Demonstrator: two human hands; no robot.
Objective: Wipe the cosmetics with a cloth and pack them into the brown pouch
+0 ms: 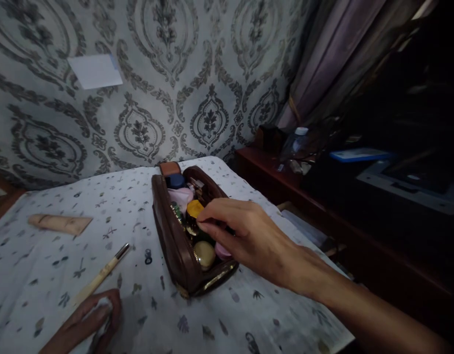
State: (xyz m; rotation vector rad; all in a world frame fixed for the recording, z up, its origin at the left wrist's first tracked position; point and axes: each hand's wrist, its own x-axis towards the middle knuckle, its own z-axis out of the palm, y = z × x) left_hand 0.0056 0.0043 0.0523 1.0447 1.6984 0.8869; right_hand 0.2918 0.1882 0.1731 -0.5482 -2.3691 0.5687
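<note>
An open brown zip pouch (170,241) lies on the patterned white cloth (64,231), packed with several small cosmetic jars and bottles. My right hand (245,236) reaches into it from the right, fingers curled around something dark just below a yellow-capped jar (193,207). What the fingers grip is hidden. My left hand (88,319) rests at the near left edge of the cloth, fingers closed over a crumpled white tissue (101,309). A cream-coloured pen-like stick (101,276) lies just above that hand.
A beige tube (60,223) lies at the far left of the cloth. A dark wooden shelf (271,169) to the right carries a plastic bottle (295,142), a blue item and a grey tray. Patterned wallpaper with a white paper note rises behind.
</note>
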